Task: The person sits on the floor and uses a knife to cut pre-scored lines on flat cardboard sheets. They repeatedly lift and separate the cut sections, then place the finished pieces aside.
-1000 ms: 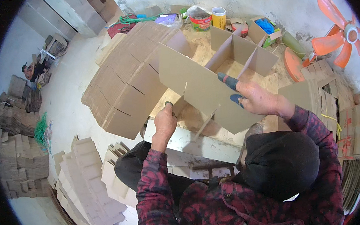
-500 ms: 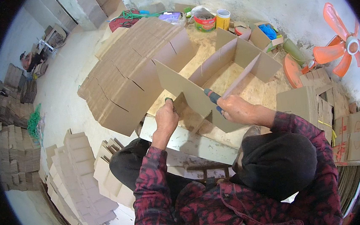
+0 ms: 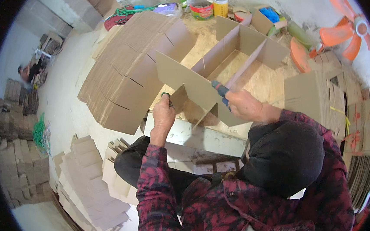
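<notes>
"What's in your grip?"

"My left hand (image 3: 163,117) is at the short crosspiece (image 3: 181,97); its fingertips are partly hidden, so I can't tell whether it's pinching. My right hand (image 3: 243,104), dark covers on some fingers, is clamped on the long cardboard panel (image 3: 186,77)."

"Where's that panel?"

"Upright over the wooden tabletop (image 3: 203,38), right of the cardboard stack (image 3: 124,64), nearer me than the upright dividers (image 3: 253,39)."

"Farther off?"

"A yellow can (image 3: 221,7), and an orange fan (image 3: 337,36) rightward."
</notes>
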`<state>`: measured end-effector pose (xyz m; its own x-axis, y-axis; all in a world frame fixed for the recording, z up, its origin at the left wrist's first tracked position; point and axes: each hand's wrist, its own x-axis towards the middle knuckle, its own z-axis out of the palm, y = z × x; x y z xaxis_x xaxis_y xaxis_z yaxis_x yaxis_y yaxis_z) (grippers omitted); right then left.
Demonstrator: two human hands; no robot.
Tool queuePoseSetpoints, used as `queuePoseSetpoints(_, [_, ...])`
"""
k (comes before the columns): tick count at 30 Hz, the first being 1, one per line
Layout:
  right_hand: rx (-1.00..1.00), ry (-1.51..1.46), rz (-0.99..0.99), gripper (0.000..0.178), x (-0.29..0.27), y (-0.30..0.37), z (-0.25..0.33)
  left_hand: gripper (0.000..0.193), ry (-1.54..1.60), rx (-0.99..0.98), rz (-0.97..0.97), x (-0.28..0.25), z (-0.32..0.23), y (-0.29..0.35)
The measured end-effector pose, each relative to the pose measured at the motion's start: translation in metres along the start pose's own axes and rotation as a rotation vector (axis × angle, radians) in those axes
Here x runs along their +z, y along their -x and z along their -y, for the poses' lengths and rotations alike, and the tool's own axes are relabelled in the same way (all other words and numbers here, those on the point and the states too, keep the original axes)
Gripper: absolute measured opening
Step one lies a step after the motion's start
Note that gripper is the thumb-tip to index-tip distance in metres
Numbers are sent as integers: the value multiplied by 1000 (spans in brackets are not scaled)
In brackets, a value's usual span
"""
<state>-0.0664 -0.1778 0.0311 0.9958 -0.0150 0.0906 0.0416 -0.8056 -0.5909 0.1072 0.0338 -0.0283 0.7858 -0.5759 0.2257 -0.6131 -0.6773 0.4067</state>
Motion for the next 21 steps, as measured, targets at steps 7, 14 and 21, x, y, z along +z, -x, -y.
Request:
queuePoseSetpoints(7, [-41, 270, 269, 23, 12, -44, -8, 5, -78, 81, -40, 12, -1, -17])
queuePoseSetpoints(14, [432, 119, -576, 31, -65, 104, -85, 33, 66, 201, -86, -19, -56, -19])
queuePoseSetpoints(21, [726, 749, -529, 50, -48, 330, -141, 21, -32, 180, 397, 29, -138, -28])
